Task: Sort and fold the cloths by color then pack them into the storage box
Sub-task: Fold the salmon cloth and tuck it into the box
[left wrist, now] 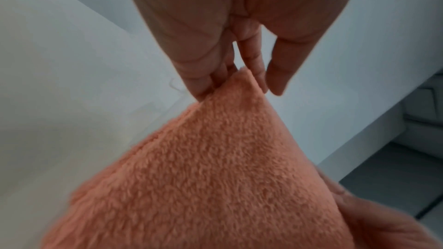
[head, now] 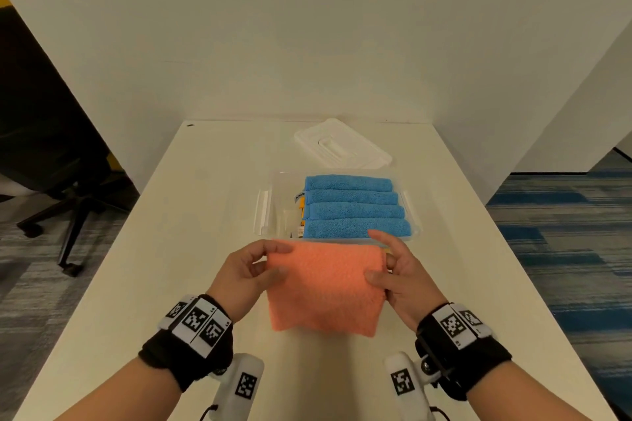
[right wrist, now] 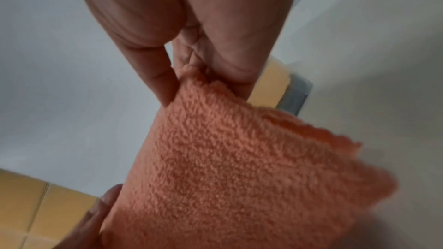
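Note:
An orange cloth [head: 325, 287] hangs folded in front of me above the white table [head: 171, 249], held by its two upper corners. My left hand [head: 263, 261] pinches the left corner [left wrist: 237, 84] between thumb and fingers. My right hand [head: 383, 261] pinches the right corner [right wrist: 189, 80], its index finger stretched out. Just beyond the cloth stands the clear storage box [head: 266, 212], holding several folded blue cloths [head: 354, 207] side by side in its right part. Something yellow [head: 302, 207] shows beside them in the box.
The box's white lid [head: 342, 145] lies on the table behind the box. A black office chair [head: 58, 164] stands on the floor to the left. White walls close off the table's far end and right side.

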`<action>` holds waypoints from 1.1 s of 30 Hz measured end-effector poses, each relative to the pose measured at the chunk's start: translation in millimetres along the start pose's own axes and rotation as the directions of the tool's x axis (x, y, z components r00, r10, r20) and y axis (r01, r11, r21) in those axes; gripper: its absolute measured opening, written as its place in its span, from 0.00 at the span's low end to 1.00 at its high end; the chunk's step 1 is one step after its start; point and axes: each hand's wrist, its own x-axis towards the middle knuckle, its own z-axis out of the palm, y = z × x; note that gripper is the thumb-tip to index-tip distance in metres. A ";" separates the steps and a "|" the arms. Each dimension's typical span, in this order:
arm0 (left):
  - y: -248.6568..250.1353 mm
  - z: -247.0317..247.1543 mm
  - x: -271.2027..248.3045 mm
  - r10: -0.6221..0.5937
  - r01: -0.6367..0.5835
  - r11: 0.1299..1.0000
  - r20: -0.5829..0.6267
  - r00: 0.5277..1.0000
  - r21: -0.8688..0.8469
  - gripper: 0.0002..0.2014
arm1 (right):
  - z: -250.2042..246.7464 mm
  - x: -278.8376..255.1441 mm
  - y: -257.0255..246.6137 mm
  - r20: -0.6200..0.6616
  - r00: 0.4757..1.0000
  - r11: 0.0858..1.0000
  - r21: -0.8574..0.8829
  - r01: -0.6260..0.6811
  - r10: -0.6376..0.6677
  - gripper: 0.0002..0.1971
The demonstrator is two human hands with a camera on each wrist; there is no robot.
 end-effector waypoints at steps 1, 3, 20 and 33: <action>1.5 0.2 -0.1 0.016 -0.015 0.999 -0.015 1.000 0.034 0.17 | -0.3 -0.4 -0.9 0.006 1.000 0.997 -0.067 0.024 -0.023 0.32; 4.4 0.3 -1.6 0.044 -0.042 0.993 -0.021 0.999 0.109 0.17 | -1.6 -3.5 -3.5 0.012 0.997 0.977 -0.198 0.075 -0.074 0.29; 62.4 -5.9 -27.3 -0.070 -0.096 0.910 0.378 0.923 0.402 0.14 | -19.5 -50.7 -47.2 0.215 0.971 0.836 -0.511 0.199 -0.100 0.08; -78.4 18.7 9.6 -0.602 0.617 0.672 -0.184 0.777 0.410 0.17 | -23.0 9.4 57.0 -0.076 0.928 0.824 -0.438 -0.359 0.364 0.27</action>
